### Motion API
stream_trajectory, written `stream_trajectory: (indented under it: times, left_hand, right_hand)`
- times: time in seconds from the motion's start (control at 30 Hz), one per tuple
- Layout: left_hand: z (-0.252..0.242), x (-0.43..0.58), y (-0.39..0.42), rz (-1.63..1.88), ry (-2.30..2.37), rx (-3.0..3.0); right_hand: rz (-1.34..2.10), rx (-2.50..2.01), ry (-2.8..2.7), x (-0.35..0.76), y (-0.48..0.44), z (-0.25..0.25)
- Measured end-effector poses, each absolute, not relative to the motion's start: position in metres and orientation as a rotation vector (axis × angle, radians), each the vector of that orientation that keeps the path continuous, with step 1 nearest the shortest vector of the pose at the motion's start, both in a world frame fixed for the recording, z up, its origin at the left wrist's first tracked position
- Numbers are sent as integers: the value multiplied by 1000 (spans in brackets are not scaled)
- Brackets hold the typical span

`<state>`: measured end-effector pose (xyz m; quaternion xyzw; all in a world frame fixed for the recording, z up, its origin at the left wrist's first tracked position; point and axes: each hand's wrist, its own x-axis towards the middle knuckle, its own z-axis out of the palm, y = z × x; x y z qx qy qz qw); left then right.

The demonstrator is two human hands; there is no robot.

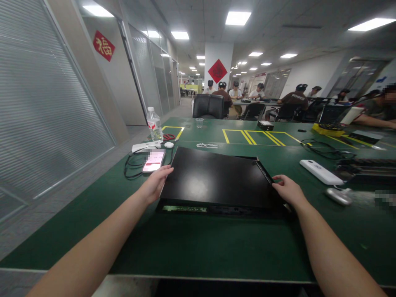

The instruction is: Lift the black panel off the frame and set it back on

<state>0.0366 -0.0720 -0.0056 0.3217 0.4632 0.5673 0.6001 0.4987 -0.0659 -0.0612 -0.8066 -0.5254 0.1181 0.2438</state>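
Observation:
A flat black cover (204, 177) lies slightly askew over a shallow black electronics case (244, 210) on the table in front of me. Along the near side, a strip of green circuit board (185, 209) shows beneath the cover. My left hand (156, 181) is closed on the cover's left edge, thumb near the top. At the opposite side, the fingers of my right hand (289, 190) pinch the right rim of the case, where a narrow gap shows beside the cover. The undersides of both grips are hidden.
Left on the green table (216, 247) are a water bottle (154, 126), red-handled scissors (168, 137), a phone (154, 161) and cables. A plastic cup (199, 122) stands behind. To the right lie a white power bank (321, 172) and a mouse-like object (339, 196). People sit beyond.

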Motion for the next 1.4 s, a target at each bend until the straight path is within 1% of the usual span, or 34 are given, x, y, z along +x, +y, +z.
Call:
stream_trajectory:
  times: [0.13, 0.37, 0.53, 0.63, 0.73, 0.87, 0.93, 1.03, 1.1, 1.23, 1.3, 1.4]
  left_hand:
    - [0, 38, -76, 1206, 965, 810]
    - [2, 36, -80, 1244, 879, 883]
    - [2, 37, -82, 1259, 809, 917]
    - [1, 35, -82, 1263, 788, 932]
    - [-2, 31, -79, 1281, 795, 947]
    - [-9, 22, -69, 1327, 820, 943]
    - [-10, 20, -67, 1331, 860, 938]
    - [-9, 21, -67, 1312, 917, 948]
    - [-7, 25, -69, 1286, 940, 968]
    - [-11, 27, -69, 1214, 1095, 1078]
    - [-18, 25, -66, 1152, 1240, 1226]
    - [-28, 21, -61, 1081, 1307, 1596]
  right_hand:
    - [312, -2226, -1424, 497, -67, -58]
    - [312, -2169, -1394, 488, -67, -50]
    - [492, -2117, -1217, 491, -65, -51]
    - [587, -1937, -1075, 494, -64, -54]
    - [728, -1638, -877, 491, -69, -48]
    - [1150, -1058, -723, 482, -84, -27]
    - [1257, -930, -591, 478, -92, -18]
    - [1343, -907, -435, 474, -97, -12]
    - [1325, -867, -389, 473, -96, -11]
    - [1177, -812, -315, 473, -93, -7]
    - [1086, -821, -286, 472, -92, -4]
    - [943, -772, -271, 470, -90, -2]
